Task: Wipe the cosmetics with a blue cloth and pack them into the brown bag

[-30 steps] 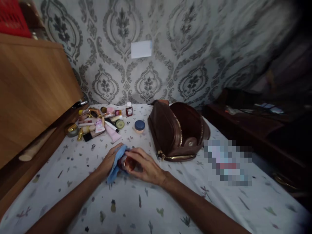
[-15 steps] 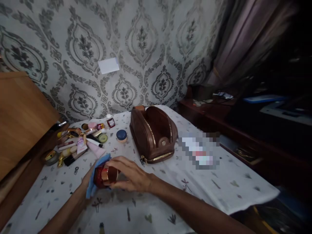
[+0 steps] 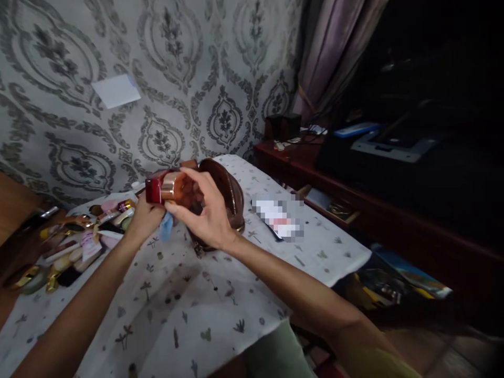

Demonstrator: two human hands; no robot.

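A red glass perfume bottle (image 3: 154, 190) with a gold collar and amber cap is raised on its side above the table. My right hand (image 3: 214, 212) grips it at the cap end, thumb below and fingers above. My left hand (image 3: 146, 216) is closed at the bottle's base with a blue cloth (image 3: 166, 227), which hangs beneath; its fingertips are hidden. Behind both hands the brown zipped toiletry bag (image 3: 235, 191) stands with its top gaping, partly covered by the hands and bottle.
Several cosmetics, among them a pink tube (image 3: 110, 240) and a gold-lidded jar (image 3: 29, 278), lie heaped at the left. A phone (image 3: 275, 218), its screen blurred, rests right of the bag. Dark red furniture (image 3: 283, 152) borders the table's right side.
Both hands have lifted the perfume bottle and cloth higher, so they now overlap the bag. The view has turned to the right.
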